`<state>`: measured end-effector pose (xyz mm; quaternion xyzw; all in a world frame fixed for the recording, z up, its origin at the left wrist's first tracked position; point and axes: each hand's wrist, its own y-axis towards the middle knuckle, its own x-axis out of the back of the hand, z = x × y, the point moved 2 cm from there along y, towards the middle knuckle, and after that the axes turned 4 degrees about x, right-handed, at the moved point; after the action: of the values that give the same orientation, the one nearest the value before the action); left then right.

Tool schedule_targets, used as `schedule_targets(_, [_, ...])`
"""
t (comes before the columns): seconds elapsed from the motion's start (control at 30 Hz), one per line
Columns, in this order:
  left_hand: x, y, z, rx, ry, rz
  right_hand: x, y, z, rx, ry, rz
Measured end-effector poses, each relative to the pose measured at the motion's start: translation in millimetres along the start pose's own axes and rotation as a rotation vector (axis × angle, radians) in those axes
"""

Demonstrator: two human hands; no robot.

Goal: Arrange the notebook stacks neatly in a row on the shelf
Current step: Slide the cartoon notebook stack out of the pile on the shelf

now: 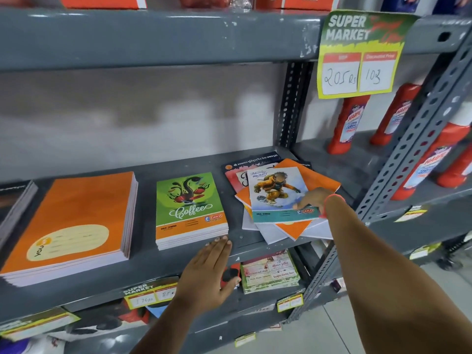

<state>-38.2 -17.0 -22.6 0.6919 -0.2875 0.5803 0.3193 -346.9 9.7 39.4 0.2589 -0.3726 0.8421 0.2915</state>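
Orange stack (69, 226) and green coffee-cover stack (190, 209) sit squared; the splayed right-hand pile (278, 198) remains under the flat right hand (313, 199), while the open left hand (209, 272) holds nothing.

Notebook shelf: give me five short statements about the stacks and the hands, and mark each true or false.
1. The Coffee stack is squared up. True.
2. The right hand rests on the orange stack. False: it touches the snowboarder notebook atop the messy pile.
3. The messy pile lies right of the Coffee stack. True.
4. The left hand grips a notebook. False: it is open and flat at the shelf edge, near the Coffee stack's corner.
5. Blue bottles stand on the next rack. False: the bottles are red.
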Motion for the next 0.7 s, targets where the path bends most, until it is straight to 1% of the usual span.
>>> schedule_targets(0.03, [0.7,-0.5,-0.2,0.000,-0.002,-0.004,1.7,-0.1,-3.5,0.016,0.084,0.021])
schedule_targets(0.07, [2.0,-1.1,-0.6,-0.003,-0.004,-0.010,6.1,-6.1,-5.0,-0.013,0.169,0.029])
schedule_targets(0.13, [4.6,-1.2,-2.6,-0.010,-0.009,-0.004,11.8,-15.3,-4.1,-0.012,0.415,0.060])
schedule_targets(0.2, [6.7,-2.3,-1.7,-0.015,-0.012,-0.002,16.2,-26.6,5.3,0.050,0.695,0.097])
schedule_targets(0.23, [8.3,-4.1,1.0,-0.017,-0.014,-0.002,16.7,-30.8,12.2,0.084,0.782,0.105])
schedule_targets(0.27, [9.2,-6.7,4.2,-0.016,-0.020,-0.005,15.8,-41.9,21.3,0.094,0.818,0.116])
schedule_targets(0.33, [11.5,-14.8,14.7,0.011,-0.023,-0.036,4.9,-58.2,39.2,0.120,0.815,0.170])
schedule_targets(0.4, [14.5,-25.6,29.1,0.061,0.004,-0.087,-15.9,-70.7,56.8,0.144,0.818,0.272])
schedule_targets(0.47, [14.5,-36.7,42.5,0.111,0.020,-0.096,-41.1,-82.3,73.2,0.153,0.817,0.355])
schedule_targets(0.57, [14.3,-53.9,60.2,0.218,-0.016,-0.110,-82.0,-98.3,94.7,0.177,0.759,0.447])
schedule_targets(0.63, [13.6,-64.3,69.2,0.267,-0.029,-0.114,-103.1,-102.4,101.2,0.180,0.689,0.442])
schedule_targets(0.7, [10.2,-72.5,76.6,0.289,-0.031,-0.112,-118.2,-103.3,103.2,0.198,0.597,0.383])
